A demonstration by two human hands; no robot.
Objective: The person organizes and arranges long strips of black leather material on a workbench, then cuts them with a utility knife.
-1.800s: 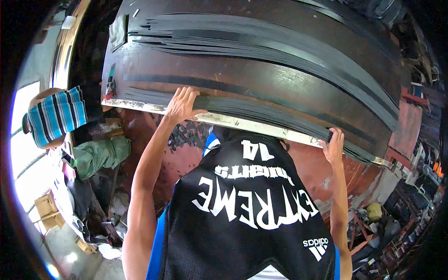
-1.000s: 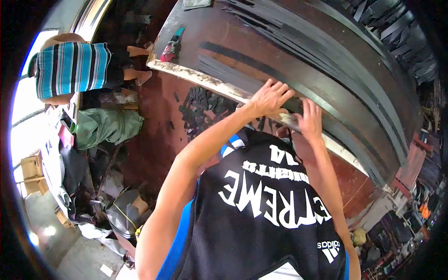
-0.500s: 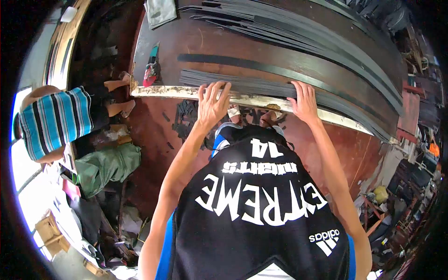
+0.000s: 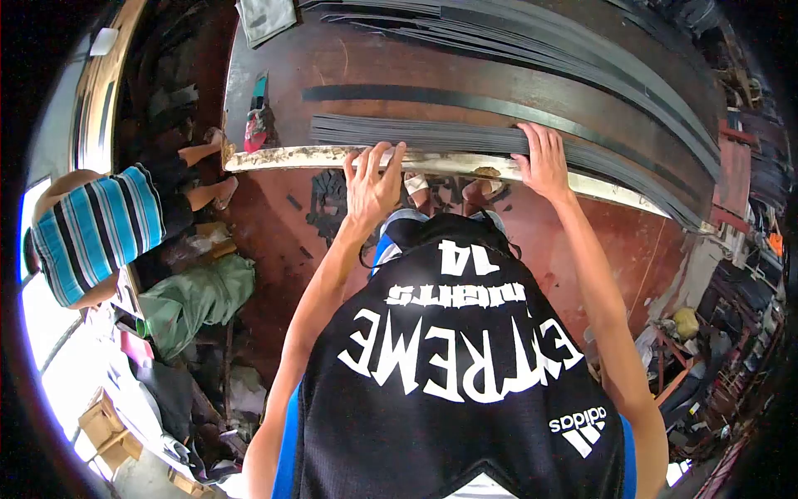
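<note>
A bundle of long, thin grey strips [image 4: 432,133] lies along the front edge of a dark brown table [image 4: 332,62]. My right hand [image 4: 545,165] reaches over the bundle, fingers bent across the strips and thumb at their front side. My left hand [image 4: 374,185] rests at the table's pale, worn edge [image 4: 287,156], just in front of the strips. Its fingers are bent and slightly apart, and I see nothing held in them. A single black strip [image 4: 399,101] lies behind the bundle.
More long grey strips [image 4: 499,50] cover the back of the table. A teal-and-red tool [image 4: 256,121] and a folded grey cloth [image 4: 266,18] lie at its left. Dark offcuts [image 4: 328,200] litter the floor. A person in a striped shirt [image 4: 100,229] is at the left.
The left hand's fingers have come off the strips toward the table's front edge. The right hand stays over the bundle. The whole view has shifted slightly.
</note>
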